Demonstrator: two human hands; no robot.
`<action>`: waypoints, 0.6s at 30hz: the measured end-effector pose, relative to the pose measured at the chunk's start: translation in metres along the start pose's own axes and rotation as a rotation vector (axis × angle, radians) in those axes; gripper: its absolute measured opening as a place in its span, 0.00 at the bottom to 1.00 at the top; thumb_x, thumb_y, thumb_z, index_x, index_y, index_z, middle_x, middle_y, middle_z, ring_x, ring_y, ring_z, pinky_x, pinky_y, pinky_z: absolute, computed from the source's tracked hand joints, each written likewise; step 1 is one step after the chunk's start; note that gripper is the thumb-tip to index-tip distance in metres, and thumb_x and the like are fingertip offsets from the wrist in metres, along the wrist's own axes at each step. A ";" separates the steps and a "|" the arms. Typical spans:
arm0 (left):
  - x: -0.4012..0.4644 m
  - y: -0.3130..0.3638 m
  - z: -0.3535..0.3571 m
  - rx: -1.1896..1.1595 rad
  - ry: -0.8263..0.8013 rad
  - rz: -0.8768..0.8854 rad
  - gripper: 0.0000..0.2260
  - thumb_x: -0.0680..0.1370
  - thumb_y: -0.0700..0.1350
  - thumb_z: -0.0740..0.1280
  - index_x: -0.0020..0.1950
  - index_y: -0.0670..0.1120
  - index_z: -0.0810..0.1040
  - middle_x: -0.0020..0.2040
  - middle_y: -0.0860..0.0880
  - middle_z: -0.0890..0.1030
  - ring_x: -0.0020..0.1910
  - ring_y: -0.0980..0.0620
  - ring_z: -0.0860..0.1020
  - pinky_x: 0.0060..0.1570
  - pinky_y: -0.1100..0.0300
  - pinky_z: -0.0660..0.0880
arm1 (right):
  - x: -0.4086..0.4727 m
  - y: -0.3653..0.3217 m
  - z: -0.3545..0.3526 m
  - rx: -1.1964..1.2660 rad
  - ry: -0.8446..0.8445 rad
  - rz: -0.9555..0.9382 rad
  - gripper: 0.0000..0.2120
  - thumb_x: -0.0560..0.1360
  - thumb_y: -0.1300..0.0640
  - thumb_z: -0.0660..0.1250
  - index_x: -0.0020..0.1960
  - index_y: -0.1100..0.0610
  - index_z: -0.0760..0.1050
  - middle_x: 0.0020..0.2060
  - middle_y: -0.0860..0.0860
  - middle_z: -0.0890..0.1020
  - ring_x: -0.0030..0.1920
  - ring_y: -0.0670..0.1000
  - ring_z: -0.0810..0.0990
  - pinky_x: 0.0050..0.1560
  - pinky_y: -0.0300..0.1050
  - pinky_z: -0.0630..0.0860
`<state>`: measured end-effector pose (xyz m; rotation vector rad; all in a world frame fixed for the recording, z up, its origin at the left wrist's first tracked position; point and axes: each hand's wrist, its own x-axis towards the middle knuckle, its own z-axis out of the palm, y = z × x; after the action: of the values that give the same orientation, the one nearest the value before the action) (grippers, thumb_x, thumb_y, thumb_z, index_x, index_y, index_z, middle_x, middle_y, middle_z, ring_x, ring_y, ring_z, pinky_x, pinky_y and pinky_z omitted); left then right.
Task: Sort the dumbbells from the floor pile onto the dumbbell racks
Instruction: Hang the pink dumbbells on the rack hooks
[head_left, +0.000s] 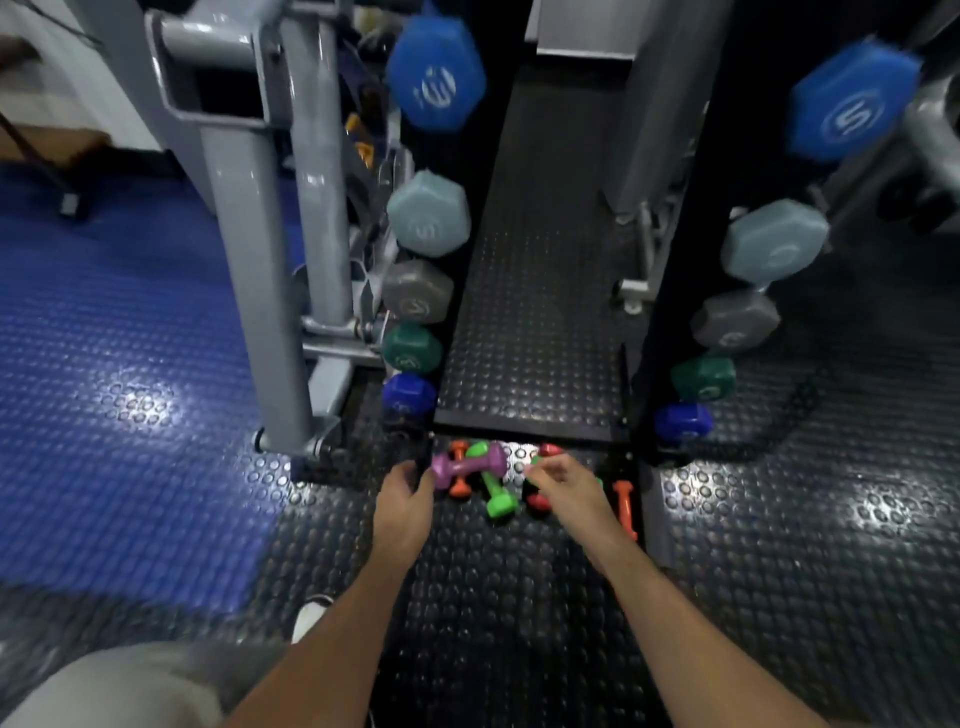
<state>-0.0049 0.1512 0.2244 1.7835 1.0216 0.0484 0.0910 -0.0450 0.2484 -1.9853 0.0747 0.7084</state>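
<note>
Down on the studded black floor (493, 597), small dumbbells lie piled between two racks: a purple dumbbell (467, 466) across a green dumbbell (496, 491), orange and red ones beside. The left hand (408, 493) touches the purple one's end, grip unclear. The right hand (563, 486), fingers loosely curled, hovers over a red dumbbell (540, 500); whether it holds is unclear.

A grey-painted steel machine frame (270, 249) stands upright on the floor. To its left spreads blue studded rubber flooring (104, 364); beneath its base and off to its right lies black studded rubber flooring (519, 597). Behind the frame, at its far left, a brown wooden surface (47, 143) meets a white wall (52, 78). Below the frame, a white shoe toe (307, 618) rests on the black flooring.
</note>
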 end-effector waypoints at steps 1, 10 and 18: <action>0.002 -0.011 0.006 0.016 -0.035 -0.036 0.16 0.84 0.46 0.65 0.68 0.39 0.77 0.60 0.42 0.80 0.61 0.44 0.77 0.53 0.60 0.65 | 0.004 0.012 0.005 -0.016 -0.011 0.022 0.12 0.77 0.46 0.74 0.56 0.52 0.82 0.51 0.47 0.85 0.55 0.48 0.83 0.61 0.47 0.78; 0.049 -0.080 0.059 0.127 -0.203 -0.191 0.22 0.84 0.51 0.63 0.75 0.42 0.72 0.57 0.48 0.81 0.47 0.53 0.76 0.52 0.61 0.64 | 0.051 0.090 0.041 -0.084 -0.101 0.135 0.18 0.79 0.43 0.71 0.64 0.51 0.78 0.57 0.49 0.82 0.58 0.49 0.80 0.58 0.46 0.75; 0.115 -0.118 0.100 0.155 -0.213 -0.179 0.13 0.82 0.53 0.66 0.59 0.45 0.76 0.49 0.44 0.82 0.40 0.51 0.76 0.38 0.57 0.70 | 0.116 0.121 0.069 -0.184 -0.114 0.137 0.22 0.79 0.44 0.70 0.69 0.52 0.75 0.58 0.49 0.82 0.54 0.48 0.80 0.57 0.47 0.76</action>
<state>0.0433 0.1635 0.0381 1.7840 1.0474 -0.3329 0.1152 -0.0224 0.0705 -2.1247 0.0806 0.9448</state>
